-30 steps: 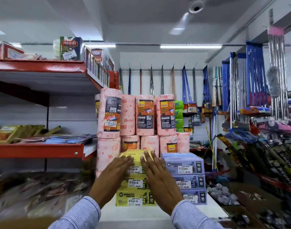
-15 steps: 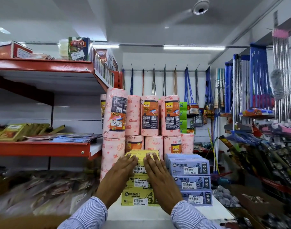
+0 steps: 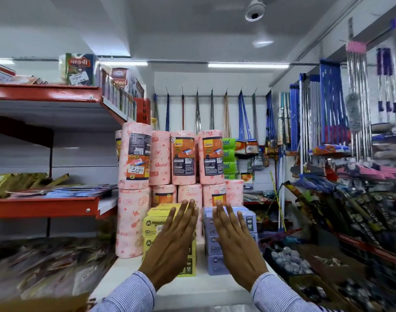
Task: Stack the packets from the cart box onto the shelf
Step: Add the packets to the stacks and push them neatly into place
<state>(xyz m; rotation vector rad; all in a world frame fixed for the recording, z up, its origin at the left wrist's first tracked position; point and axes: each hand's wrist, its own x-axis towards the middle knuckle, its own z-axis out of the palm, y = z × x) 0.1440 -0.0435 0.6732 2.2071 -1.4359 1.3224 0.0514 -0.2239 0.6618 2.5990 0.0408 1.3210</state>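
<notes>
A stack of yellow packets (image 3: 155, 224) stands on the white shelf (image 3: 192, 287) in front of me, with a stack of pale purple packets (image 3: 251, 224) beside it on the right. My left hand (image 3: 172, 244) is flat and open in front of the yellow stack, fingers pointing up. My right hand (image 3: 236, 246) is flat and open in front of the purple stack. Neither hand holds anything. A narrow gap shows between the two stacks. The cart box is only a brown edge (image 3: 34, 304) at the bottom left.
Pink paper-towel rolls (image 3: 183, 163) are stacked two high behind the packets. Red shelves (image 3: 46, 206) with flat packets run along the left. Mops and brooms (image 3: 327, 122) hang on the right wall above crowded bins.
Both hands have drawn back from the yellow stack and spread apart; the right hand now sits before the purple stack. The view has shifted slightly right and closer.
</notes>
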